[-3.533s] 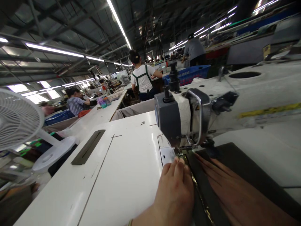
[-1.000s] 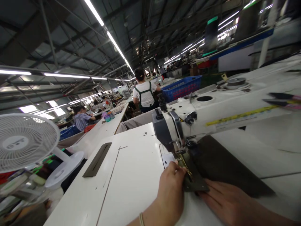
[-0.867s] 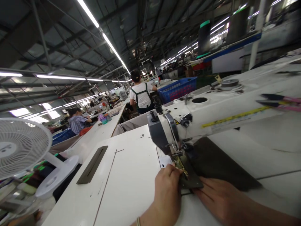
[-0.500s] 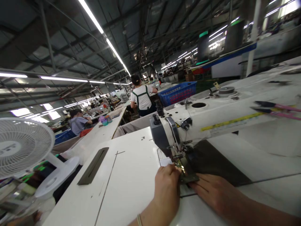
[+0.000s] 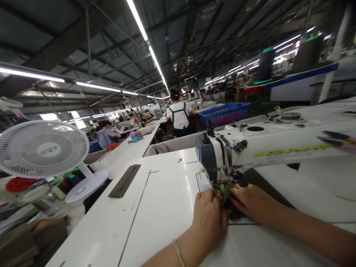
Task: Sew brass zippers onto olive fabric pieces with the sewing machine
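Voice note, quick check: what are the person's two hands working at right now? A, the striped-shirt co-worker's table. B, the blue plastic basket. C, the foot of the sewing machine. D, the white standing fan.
C. The left hand and right hand meet on the dark fabric right at the foot of the sewing machine.

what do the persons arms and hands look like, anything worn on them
Both forearms are bare, with no sleeves or gloves in view. The left hand has a thin pale cord bracelet around its wrist. The right hand shows no bracelet or ring that can be made out.
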Action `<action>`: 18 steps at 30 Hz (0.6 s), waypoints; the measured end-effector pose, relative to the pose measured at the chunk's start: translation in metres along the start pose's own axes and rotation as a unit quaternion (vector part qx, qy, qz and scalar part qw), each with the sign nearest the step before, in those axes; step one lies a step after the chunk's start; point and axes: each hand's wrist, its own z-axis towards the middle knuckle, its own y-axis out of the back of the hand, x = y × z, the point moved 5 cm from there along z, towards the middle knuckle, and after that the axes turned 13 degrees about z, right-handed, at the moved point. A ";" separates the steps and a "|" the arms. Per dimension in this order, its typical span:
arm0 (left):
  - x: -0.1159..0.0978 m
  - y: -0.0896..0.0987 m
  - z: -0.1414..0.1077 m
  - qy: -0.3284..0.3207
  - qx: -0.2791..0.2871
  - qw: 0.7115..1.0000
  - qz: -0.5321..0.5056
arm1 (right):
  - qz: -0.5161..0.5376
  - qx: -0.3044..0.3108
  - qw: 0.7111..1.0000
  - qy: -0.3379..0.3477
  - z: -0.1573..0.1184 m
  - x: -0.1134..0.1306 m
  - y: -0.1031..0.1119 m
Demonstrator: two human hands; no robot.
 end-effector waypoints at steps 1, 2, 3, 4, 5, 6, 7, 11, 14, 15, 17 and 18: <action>0.000 0.000 0.000 -0.002 -0.001 1.000 0.008 | 0.002 -0.005 1.000 -0.008 0.000 -0.003 0.001; -0.001 0.001 0.000 -0.006 -0.003 1.000 0.016 | 0.005 -0.009 1.000 -0.019 -0.001 -0.006 0.002; -0.001 0.001 -0.001 -0.015 -0.004 1.000 0.021 | 0.008 -0.012 0.999 -0.033 -0.001 -0.010 0.002; -0.002 0.001 -0.001 -0.027 -0.006 0.999 0.026 | 0.010 -0.015 0.999 -0.048 -0.002 -0.013 0.002; -0.002 0.001 -0.001 -0.041 -0.008 0.999 0.029 | 0.011 -0.017 0.998 -0.063 -0.002 -0.017 0.002; -0.003 0.001 0.000 -0.055 -0.010 0.998 0.033 | 0.011 -0.018 0.997 -0.078 -0.002 -0.020 0.002; -0.004 0.001 0.000 -0.070 -0.011 0.997 0.037 | 0.009 -0.019 0.996 -0.092 -0.002 -0.022 0.001; -0.005 0.001 0.003 -0.098 -0.008 0.994 0.050 | -0.012 -0.016 0.990 -0.140 -0.002 -0.024 0.001; -0.006 0.001 0.006 -0.102 -0.003 0.993 0.053 | -0.036 -0.009 0.984 -0.173 0.000 -0.023 0.003; -0.006 0.002 0.007 -0.103 -0.001 0.993 0.054 | -0.045 -0.007 0.982 -0.186 0.001 -0.023 0.004; -0.007 0.002 0.008 -0.104 0.002 0.993 0.058 | -0.060 0.000 0.976 -0.211 0.003 -0.023 0.004; -0.007 0.002 0.009 -0.106 0.004 0.993 0.059 | -0.067 0.003 0.973 -0.223 0.005 -0.024 0.003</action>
